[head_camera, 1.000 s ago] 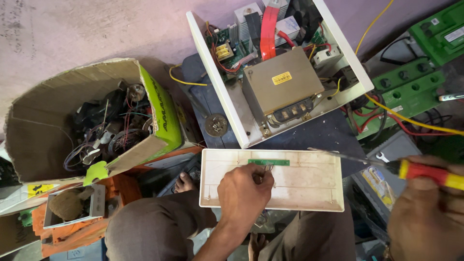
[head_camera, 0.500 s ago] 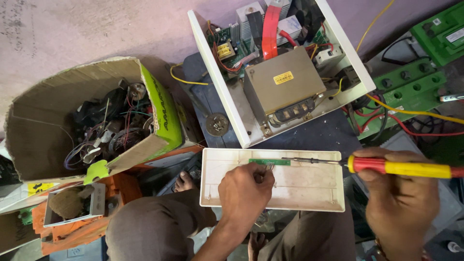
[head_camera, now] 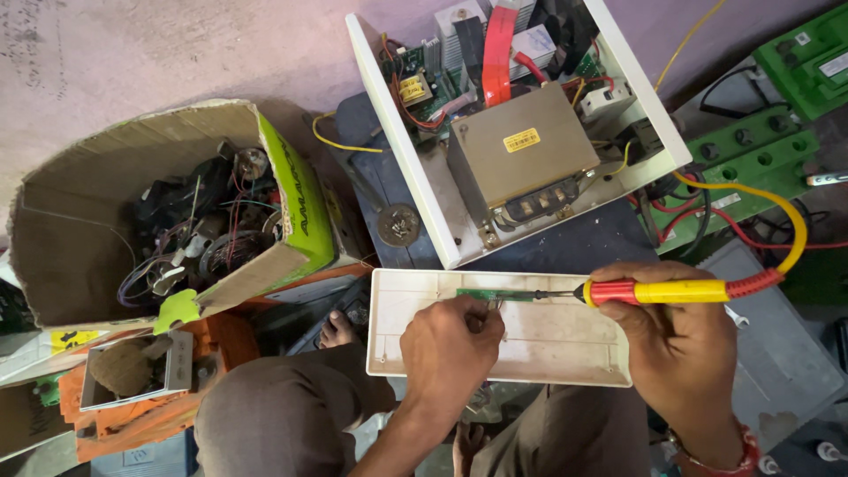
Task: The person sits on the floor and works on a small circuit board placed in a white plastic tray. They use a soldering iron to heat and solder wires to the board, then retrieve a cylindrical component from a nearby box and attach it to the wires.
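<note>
Our right hand (head_camera: 685, 340) grips the soldering iron (head_camera: 671, 291), its tip on the green circuit strip (head_camera: 484, 294); our left hand (head_camera: 450, 344) pinches that strip — inside the white tray (head_camera: 565, 349).

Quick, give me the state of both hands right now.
Left hand: closed, fingers pressed on the small green circuit board in the white tray.
Right hand: closed around the red-and-yellow soldering iron.
</note>
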